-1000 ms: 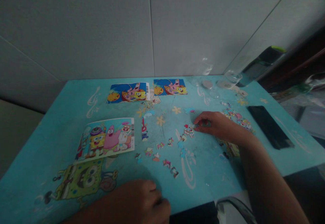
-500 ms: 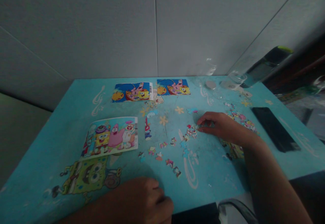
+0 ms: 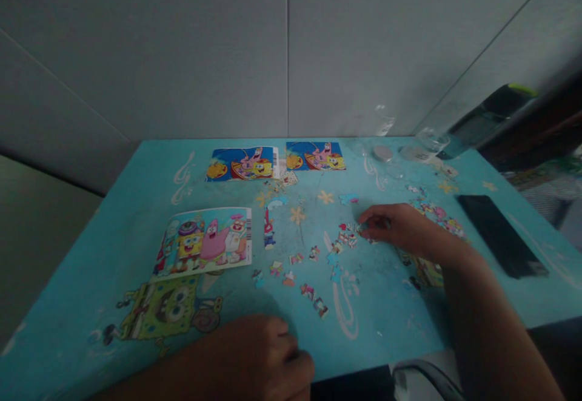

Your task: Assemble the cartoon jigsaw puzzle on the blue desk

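Small jigsaw pieces (image 3: 314, 253) lie scattered over the middle of the blue patterned table (image 3: 136, 188). My right hand (image 3: 391, 226) pinches with thumb and forefinger at a small piece (image 3: 359, 229) beside a cluster of others. Near the front edge rests my left hand (image 3: 273, 358), its fingers curled; whatever they may hold is hidden. A narrow joined strip of pieces (image 3: 269, 231) stands right of a cartoon picture sheet (image 3: 207, 243). More joined pieces (image 3: 440, 213) lie beyond my right wrist, partly covered by the arm.
Two blue picture cards (image 3: 248, 163) lie at the back. At the right are a dark flat object (image 3: 500, 235), a clear cup (image 3: 433, 140), a round lid (image 3: 382, 153) and a dark bottle (image 3: 491, 113). A grey wall (image 3: 204, 55) borders the table's back.
The view has shifted slightly, moving the table contents rightward in the picture. My right thumb and forefinger have come closer together at the piece. My left hand is nearly unchanged.
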